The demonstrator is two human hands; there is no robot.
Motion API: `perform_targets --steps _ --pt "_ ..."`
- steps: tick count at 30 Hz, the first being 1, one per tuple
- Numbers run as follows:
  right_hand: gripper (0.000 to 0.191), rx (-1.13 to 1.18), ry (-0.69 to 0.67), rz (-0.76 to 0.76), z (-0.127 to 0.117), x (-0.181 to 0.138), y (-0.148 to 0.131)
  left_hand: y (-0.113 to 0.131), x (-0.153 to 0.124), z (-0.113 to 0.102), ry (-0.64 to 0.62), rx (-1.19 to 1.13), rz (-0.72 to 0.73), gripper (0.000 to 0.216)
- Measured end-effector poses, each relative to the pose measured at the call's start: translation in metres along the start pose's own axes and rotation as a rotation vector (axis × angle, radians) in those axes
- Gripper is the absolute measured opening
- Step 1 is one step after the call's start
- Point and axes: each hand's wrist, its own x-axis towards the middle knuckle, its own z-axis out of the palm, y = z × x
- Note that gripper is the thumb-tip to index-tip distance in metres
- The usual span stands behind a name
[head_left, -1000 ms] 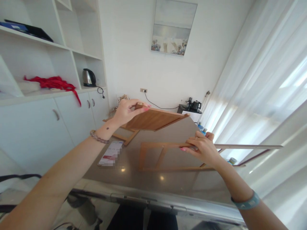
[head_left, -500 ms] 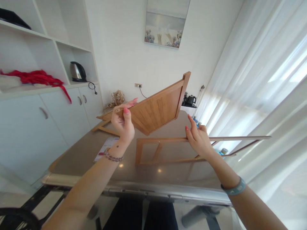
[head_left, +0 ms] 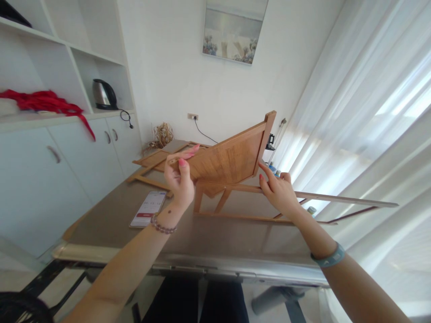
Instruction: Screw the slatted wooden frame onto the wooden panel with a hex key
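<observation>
My left hand is closed on the left end of a slatted-looking wooden panel, thumb and fingers on its end post. The panel tilts, its right end raised, and its lower corner shows behind the upper rail of a long wooden frame. My right hand is closed on that upper rail, thumb bent over it. Its index finger stretches toward the panel's right post and seems to touch it. The frame stands on edge on the table, reaching past the table's right side.
A lit phone lies on the table left of my left wrist. Behind it are more wooden frame pieces. Bottles stand beyond the right frame. Shelves with a kettle line the left wall; a white curtain hangs right.
The panel has come down and to the right, its lower edge now overlapping the frame's upper rail in view. My left hand moved right with it; the right hand keeps its grip.
</observation>
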Motion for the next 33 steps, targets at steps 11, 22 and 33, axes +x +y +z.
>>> perform_targets --steps 11,22,33 --pt "0.049 0.186 -0.171 0.028 -0.006 0.025 0.004 -0.009 -0.003 0.004 -0.221 -0.049 0.001 0.015" --pt "0.073 0.309 -0.241 0.134 -0.003 0.029 0.001 -0.013 -0.016 -0.009 -0.277 -0.034 -0.090 0.016" --pt "0.038 0.377 -0.300 0.199 -0.005 0.035 0.009 -0.012 -0.017 -0.010 -0.333 -0.054 -0.135 0.015"
